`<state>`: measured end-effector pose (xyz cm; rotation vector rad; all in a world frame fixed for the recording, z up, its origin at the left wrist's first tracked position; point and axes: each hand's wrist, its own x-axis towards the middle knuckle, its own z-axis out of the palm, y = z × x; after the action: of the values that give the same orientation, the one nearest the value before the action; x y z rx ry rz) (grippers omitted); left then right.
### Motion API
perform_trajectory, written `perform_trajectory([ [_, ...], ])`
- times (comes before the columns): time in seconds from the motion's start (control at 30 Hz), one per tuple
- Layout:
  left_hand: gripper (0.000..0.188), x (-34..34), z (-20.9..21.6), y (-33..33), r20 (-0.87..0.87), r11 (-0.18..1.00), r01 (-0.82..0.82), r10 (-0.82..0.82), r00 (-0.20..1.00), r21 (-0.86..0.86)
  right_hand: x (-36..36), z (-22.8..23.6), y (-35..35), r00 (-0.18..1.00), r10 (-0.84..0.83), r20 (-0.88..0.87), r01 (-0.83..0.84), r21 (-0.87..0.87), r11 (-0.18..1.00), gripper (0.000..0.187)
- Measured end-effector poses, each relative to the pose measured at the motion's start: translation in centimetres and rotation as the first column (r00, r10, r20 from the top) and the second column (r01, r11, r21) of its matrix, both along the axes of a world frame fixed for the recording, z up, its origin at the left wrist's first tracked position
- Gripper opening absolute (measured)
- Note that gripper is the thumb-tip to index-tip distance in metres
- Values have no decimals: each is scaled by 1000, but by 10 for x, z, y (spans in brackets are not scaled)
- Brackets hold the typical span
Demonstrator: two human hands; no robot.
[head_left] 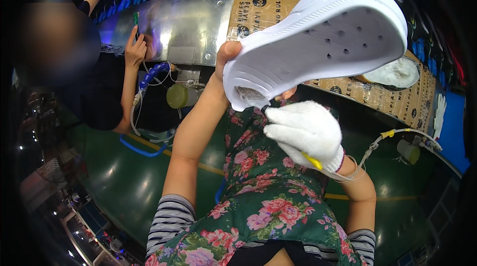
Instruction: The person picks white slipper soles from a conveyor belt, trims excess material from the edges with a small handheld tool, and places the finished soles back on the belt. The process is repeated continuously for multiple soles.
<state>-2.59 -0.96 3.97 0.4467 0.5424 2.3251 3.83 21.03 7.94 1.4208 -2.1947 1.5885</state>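
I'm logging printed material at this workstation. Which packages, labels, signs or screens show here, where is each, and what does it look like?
Printed cardboard sheet: flat brown liner with black lettering and round black marks, lying on the long bench behind the white shoe sole and running down toward the right.
No screens, signs or closed packages can be made out.
The left hand grips the sole; the gloved right hand touches its heel end.

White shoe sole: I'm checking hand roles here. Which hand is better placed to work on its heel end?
Probably the right hand: gloved, it holds a tool whose tip sits at the heel end of the white shoe sole. The bare left hand is occupied gripping the sole.
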Motion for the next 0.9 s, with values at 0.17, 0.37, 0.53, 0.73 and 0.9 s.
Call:
perform_trajectory([
  [0.17, 110, 0, -7, 0, 31, 993, 38, -42, 999, 111, 14, -1, -3, 990, 140, 10, -140, 10, 990, 35],
  [0.37, 114, 5, 6, 5, 86, 997, -67, 63, 994, 46, 6, 10, -4, 995, -52, 81, 55, -43, 998, 30],
  [0.53, 116, -2, -11, 7, 101, 979, -68, 49, 994, 190, 11, 16, -5, 936, 77, 345, -43, -106, 993, 26],
  [0.73, 119, -4, -7, 18, 82, 964, -132, 116, 990, 229, 7, 16, -4, 911, 53, 409, -24, -74, 997, 24],
  [0.9, 117, -3, -4, 21, 186, 976, -161, 132, 974, 150, -5, 15, 0, 915, -144, 378, 141, 36, 989, 17],
])
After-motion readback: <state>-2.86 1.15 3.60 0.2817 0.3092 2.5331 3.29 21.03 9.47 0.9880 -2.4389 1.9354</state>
